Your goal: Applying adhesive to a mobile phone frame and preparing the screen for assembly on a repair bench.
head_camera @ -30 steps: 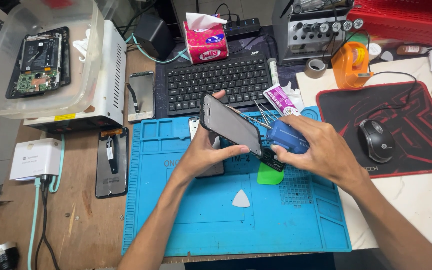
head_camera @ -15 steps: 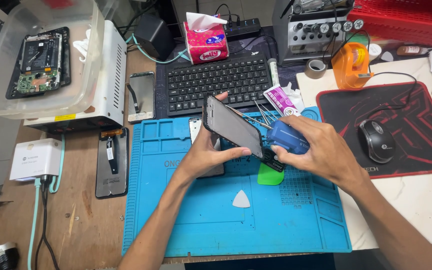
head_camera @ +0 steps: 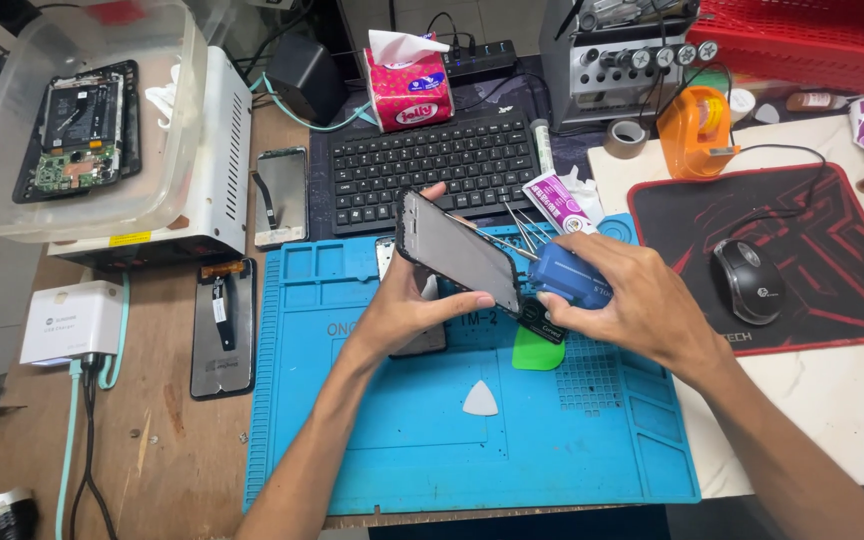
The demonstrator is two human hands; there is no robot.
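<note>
Left hand (head_camera: 407, 310) pinches phone frame (head_camera: 457, 250) tilted for edge access; right hand (head_camera: 632, 300), at 3 o'clock, clasps blue tool (head_camera: 567, 278).

Work mat (head_camera: 352, 440): bright blue. Phone (head_camera: 457, 253): black. Tool (head_camera: 572, 280): dark blue. Pick (head_camera: 537, 350), at 6 o'clock: green. Mouse pad (head_camera: 812, 230) (3 o'clock): black, red-streaked.

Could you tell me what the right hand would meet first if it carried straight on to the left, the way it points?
Most likely the dark phone in the left hand; the right hand holds a blue tool at its edge.
</note>
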